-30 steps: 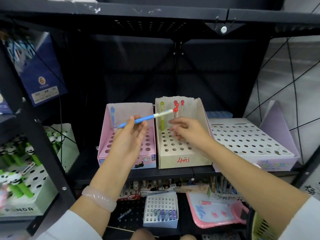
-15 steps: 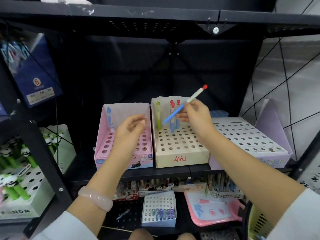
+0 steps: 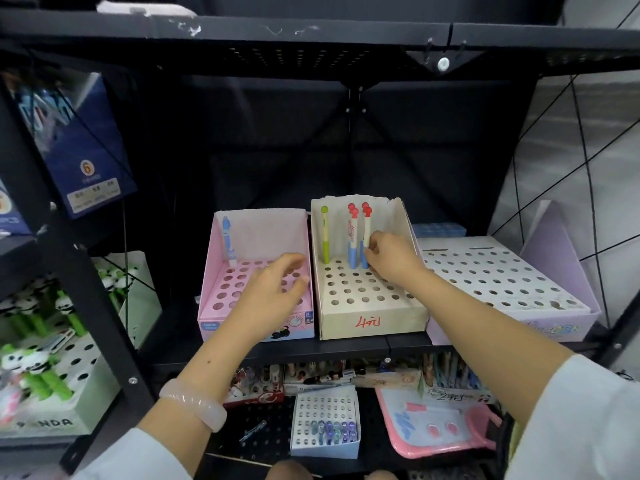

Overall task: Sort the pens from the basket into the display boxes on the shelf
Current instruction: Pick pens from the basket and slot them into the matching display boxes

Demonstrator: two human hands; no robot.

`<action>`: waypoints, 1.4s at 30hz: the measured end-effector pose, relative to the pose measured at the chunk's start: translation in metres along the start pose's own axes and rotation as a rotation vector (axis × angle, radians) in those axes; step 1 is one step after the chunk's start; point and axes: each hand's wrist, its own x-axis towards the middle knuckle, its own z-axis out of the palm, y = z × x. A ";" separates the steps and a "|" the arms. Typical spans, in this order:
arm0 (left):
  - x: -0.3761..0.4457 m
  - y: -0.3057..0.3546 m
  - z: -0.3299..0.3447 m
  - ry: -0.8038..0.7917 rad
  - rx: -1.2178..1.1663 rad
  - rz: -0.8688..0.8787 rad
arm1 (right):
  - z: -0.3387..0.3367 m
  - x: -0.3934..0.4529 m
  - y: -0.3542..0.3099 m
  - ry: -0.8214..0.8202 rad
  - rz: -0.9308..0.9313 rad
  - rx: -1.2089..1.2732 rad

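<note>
Her right hand [image 3: 388,255] has its grip pinched low on the red-capped pen [image 3: 365,237] standing in the beige box [image 3: 374,318]; the left hand [image 3: 277,289] hovers slack and empty. Letting go clumsily could tip the neighbouring pens.

Three display boxes side by side on shelf [image 3: 346,344]: left box [image 3: 256,317], middle box [image 3: 374,317], right box [image 3: 512,292]. One pen [image 3: 228,242] upright in left box's back-left corner. Pens [image 3: 356,237] upright along middle box's back row. Left hand [image 3: 273,289] over left box. Right hand [image 3: 391,258] in middle box, touching rightmost pen [image 3: 366,233]. Smaller box [image 3: 325,424] on level below.
</note>
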 end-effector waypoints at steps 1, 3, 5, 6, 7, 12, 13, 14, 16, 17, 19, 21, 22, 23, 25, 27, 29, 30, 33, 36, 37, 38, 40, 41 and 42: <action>0.000 0.000 -0.001 -0.005 0.004 -0.001 | -0.001 0.000 -0.001 -0.012 0.021 0.002; 0.000 0.002 -0.002 -0.011 0.018 0.003 | -0.005 -0.003 -0.003 -0.039 0.066 0.029; -0.001 0.009 -0.003 0.000 0.017 0.022 | -0.014 -0.010 -0.004 -0.036 0.092 0.108; -0.001 0.015 -0.003 0.008 0.006 0.036 | -0.019 -0.016 -0.003 -0.026 0.085 0.161; -0.002 0.022 -0.002 0.012 -0.011 0.052 | -0.025 -0.023 -0.001 -0.023 0.061 0.202; -0.014 0.068 0.028 -0.036 -0.137 0.135 | -0.060 -0.075 0.022 -0.091 -0.012 0.377; -0.019 0.077 0.040 -0.055 -0.166 0.146 | -0.067 -0.088 0.032 -0.107 0.004 0.430; -0.024 0.086 0.053 -0.082 -0.202 0.151 | -0.073 -0.101 0.043 -0.119 0.015 0.469; -0.036 0.102 0.085 -0.160 -0.263 0.159 | -0.083 -0.129 0.070 -0.138 0.028 0.485; -0.044 0.109 0.103 -0.210 -0.281 0.171 | -0.086 -0.143 0.086 -0.148 0.044 0.479; -0.060 0.119 0.139 -0.317 -0.311 0.204 | -0.088 -0.171 0.119 -0.169 0.092 0.452; -0.077 0.127 0.174 -0.406 -0.302 0.242 | -0.085 -0.199 0.153 -0.193 0.159 0.393; -0.084 0.131 0.191 -0.455 -0.284 0.259 | -0.081 -0.212 0.169 -0.210 0.190 0.351; -0.092 0.134 0.207 -0.511 -0.263 0.272 | -0.076 -0.224 0.185 -0.234 0.214 0.306; -0.105 0.135 0.235 -0.613 -0.212 0.295 | -0.058 -0.245 0.216 -0.326 0.242 0.166; -0.115 0.132 0.258 -0.661 -0.147 0.317 | -0.034 -0.261 0.247 -0.455 0.250 -0.012; -0.122 0.126 0.274 -0.674 -0.081 0.350 | -0.006 -0.275 0.272 -0.593 0.298 -0.114; -0.125 0.122 0.280 -0.675 -0.050 0.369 | 0.008 -0.279 0.282 -0.650 0.335 -0.155; -0.129 0.114 0.290 -0.666 -0.006 0.410 | 0.048 -0.287 0.310 -0.753 0.422 -0.272; -0.130 0.110 0.295 -0.643 -0.008 0.434 | 0.082 -0.288 0.332 -0.737 0.414 -0.303; -0.130 0.109 0.295 -0.638 -0.021 0.425 | 0.092 -0.288 0.337 -0.733 0.416 -0.329; -0.130 0.109 0.296 -0.637 -0.033 0.412 | 0.101 -0.288 0.341 -0.735 0.415 -0.377; -0.129 0.108 0.297 -0.639 -0.043 0.393 | 0.117 -0.286 0.347 -0.748 0.398 -0.503; -0.130 0.108 0.297 -0.639 -0.046 0.388 | 0.123 -0.285 0.347 -0.750 0.379 -0.565; -0.130 0.109 0.297 -0.636 -0.049 0.385 | 0.126 -0.284 0.347 -0.751 0.350 -0.620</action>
